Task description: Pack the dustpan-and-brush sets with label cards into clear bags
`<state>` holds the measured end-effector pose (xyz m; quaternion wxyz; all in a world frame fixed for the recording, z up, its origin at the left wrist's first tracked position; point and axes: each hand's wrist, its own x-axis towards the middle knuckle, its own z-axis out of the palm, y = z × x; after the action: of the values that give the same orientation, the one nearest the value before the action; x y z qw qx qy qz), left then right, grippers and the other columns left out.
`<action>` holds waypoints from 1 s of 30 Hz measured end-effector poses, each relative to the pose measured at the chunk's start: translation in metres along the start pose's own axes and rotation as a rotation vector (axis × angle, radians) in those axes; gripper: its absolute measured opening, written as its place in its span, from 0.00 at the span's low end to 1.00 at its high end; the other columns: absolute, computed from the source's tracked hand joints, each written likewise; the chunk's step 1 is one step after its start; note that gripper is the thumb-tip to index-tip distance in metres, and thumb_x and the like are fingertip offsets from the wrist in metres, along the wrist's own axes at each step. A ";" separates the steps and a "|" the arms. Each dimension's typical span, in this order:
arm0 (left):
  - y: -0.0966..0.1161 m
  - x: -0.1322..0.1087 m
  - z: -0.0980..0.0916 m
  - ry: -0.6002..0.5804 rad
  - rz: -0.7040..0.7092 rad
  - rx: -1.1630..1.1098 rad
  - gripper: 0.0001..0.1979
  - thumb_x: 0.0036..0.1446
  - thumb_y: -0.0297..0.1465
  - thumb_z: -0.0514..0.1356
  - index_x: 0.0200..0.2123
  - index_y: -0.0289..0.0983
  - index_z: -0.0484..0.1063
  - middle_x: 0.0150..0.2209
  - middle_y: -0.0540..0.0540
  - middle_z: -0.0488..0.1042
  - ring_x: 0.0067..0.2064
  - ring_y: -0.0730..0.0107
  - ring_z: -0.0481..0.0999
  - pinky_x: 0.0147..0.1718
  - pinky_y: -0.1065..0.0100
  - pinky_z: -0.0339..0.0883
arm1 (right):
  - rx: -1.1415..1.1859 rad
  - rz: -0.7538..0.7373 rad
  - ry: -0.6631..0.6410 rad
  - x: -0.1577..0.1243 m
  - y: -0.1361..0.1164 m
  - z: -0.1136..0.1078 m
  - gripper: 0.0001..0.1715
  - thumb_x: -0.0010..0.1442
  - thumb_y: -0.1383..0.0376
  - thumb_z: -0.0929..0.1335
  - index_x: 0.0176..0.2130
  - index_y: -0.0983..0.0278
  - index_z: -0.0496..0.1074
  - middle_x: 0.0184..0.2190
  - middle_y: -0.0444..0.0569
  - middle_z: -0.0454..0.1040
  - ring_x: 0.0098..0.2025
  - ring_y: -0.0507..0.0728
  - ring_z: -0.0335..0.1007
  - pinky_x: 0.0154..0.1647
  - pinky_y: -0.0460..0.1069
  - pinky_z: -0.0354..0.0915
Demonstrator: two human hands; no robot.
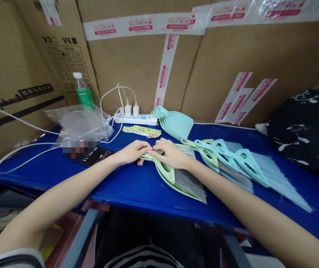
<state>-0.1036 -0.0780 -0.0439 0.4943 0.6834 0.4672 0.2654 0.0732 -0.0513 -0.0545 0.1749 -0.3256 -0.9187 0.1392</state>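
Observation:
A pale green hand brush with grey bristles lies on a matching pale green dustpan, close to the table's front edge. My left hand has its fingers closed around the handle ends of the two. Lying across the handles just beside it, my right hand is closed on the brush, its thumb along the top. The fingertips of both hands meet there. To the right lie several loose brushes, among them a light blue brush. Behind my right hand is a stack of dustpans, light blue on top.
Near the cardboard wall stands a white power strip with chargers and cables. Flat yellow-green labels lie before it. A phone, clear plastic bags and a bottle are at left; a black patterned bag is at right.

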 end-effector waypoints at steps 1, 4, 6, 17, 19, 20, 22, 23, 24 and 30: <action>0.000 0.000 0.000 0.003 -0.007 0.006 0.09 0.61 0.28 0.54 0.28 0.35 0.66 0.11 0.58 0.65 0.13 0.80 0.65 0.16 0.79 0.59 | -0.001 0.003 -0.005 0.000 0.000 0.000 0.23 0.65 0.54 0.59 0.23 0.62 0.64 0.25 0.45 0.62 0.35 0.56 0.57 0.37 0.52 0.53; 0.001 0.000 0.000 0.004 -0.014 0.024 0.09 0.62 0.27 0.52 0.27 0.35 0.65 0.11 0.58 0.65 0.12 0.80 0.64 0.15 0.79 0.58 | -0.003 0.009 -0.020 0.001 -0.001 -0.001 0.23 0.65 0.53 0.60 0.23 0.62 0.65 0.26 0.45 0.62 0.35 0.56 0.58 0.36 0.51 0.52; 0.001 0.000 0.000 0.003 -0.009 0.035 0.09 0.61 0.28 0.53 0.27 0.35 0.65 0.11 0.58 0.64 0.12 0.80 0.64 0.14 0.79 0.58 | -0.003 0.006 -0.031 0.001 -0.002 -0.002 0.23 0.65 0.53 0.60 0.24 0.62 0.66 0.26 0.45 0.62 0.35 0.56 0.58 0.36 0.51 0.52; 0.002 0.000 0.001 0.004 -0.010 0.067 0.11 0.62 0.29 0.52 0.26 0.36 0.63 0.11 0.59 0.63 0.12 0.80 0.63 0.14 0.79 0.56 | -0.003 -0.055 -0.061 0.001 -0.001 -0.002 0.28 0.63 0.45 0.60 0.28 0.63 0.70 0.26 0.45 0.63 0.33 0.56 0.59 0.35 0.51 0.52; 0.001 0.001 0.001 0.007 -0.005 0.066 0.11 0.61 0.30 0.53 0.26 0.36 0.63 0.11 0.59 0.62 0.12 0.80 0.63 0.14 0.79 0.55 | -0.002 -0.055 -0.055 0.001 0.000 -0.001 0.29 0.62 0.44 0.59 0.29 0.63 0.71 0.25 0.45 0.64 0.33 0.56 0.59 0.35 0.51 0.51; 0.001 0.001 0.001 0.008 -0.001 0.066 0.11 0.61 0.30 0.54 0.26 0.36 0.63 0.11 0.59 0.62 0.11 0.80 0.63 0.14 0.79 0.55 | -0.004 -0.053 -0.051 0.001 0.000 0.000 0.29 0.62 0.43 0.59 0.29 0.63 0.71 0.25 0.45 0.64 0.33 0.56 0.59 0.35 0.51 0.51; 0.000 0.001 0.001 0.006 0.002 0.068 0.11 0.60 0.31 0.55 0.26 0.36 0.63 0.10 0.59 0.62 0.11 0.80 0.62 0.13 0.79 0.54 | -0.011 -0.048 -0.047 0.002 0.001 0.001 0.29 0.63 0.43 0.59 0.30 0.62 0.72 0.26 0.45 0.65 0.34 0.56 0.59 0.36 0.51 0.51; 0.000 0.001 0.001 0.005 0.000 0.071 0.11 0.60 0.31 0.55 0.26 0.36 0.63 0.10 0.60 0.62 0.11 0.81 0.62 0.13 0.80 0.53 | -0.014 -0.047 -0.049 0.002 0.001 0.002 0.29 0.63 0.44 0.59 0.30 0.62 0.72 0.26 0.45 0.65 0.34 0.56 0.60 0.36 0.51 0.51; 0.000 0.001 0.002 0.006 -0.005 0.076 0.10 0.61 0.30 0.55 0.26 0.36 0.63 0.10 0.60 0.61 0.11 0.81 0.61 0.13 0.80 0.53 | -0.016 -0.047 -0.053 0.002 0.002 0.002 0.28 0.63 0.44 0.59 0.30 0.62 0.72 0.26 0.45 0.66 0.34 0.56 0.60 0.36 0.51 0.51; 0.001 0.001 0.001 0.023 0.000 0.122 0.10 0.60 0.28 0.54 0.25 0.36 0.64 0.12 0.60 0.61 0.12 0.82 0.62 0.14 0.80 0.53 | -0.009 -0.097 -0.026 0.001 0.004 0.004 0.22 0.66 0.52 0.58 0.30 0.62 0.70 0.26 0.45 0.65 0.34 0.56 0.59 0.35 0.51 0.51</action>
<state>-0.1019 -0.0778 -0.0436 0.4463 0.7092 0.4881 0.2444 0.0734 -0.0478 -0.0592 0.1680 -0.2798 -0.9362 0.1304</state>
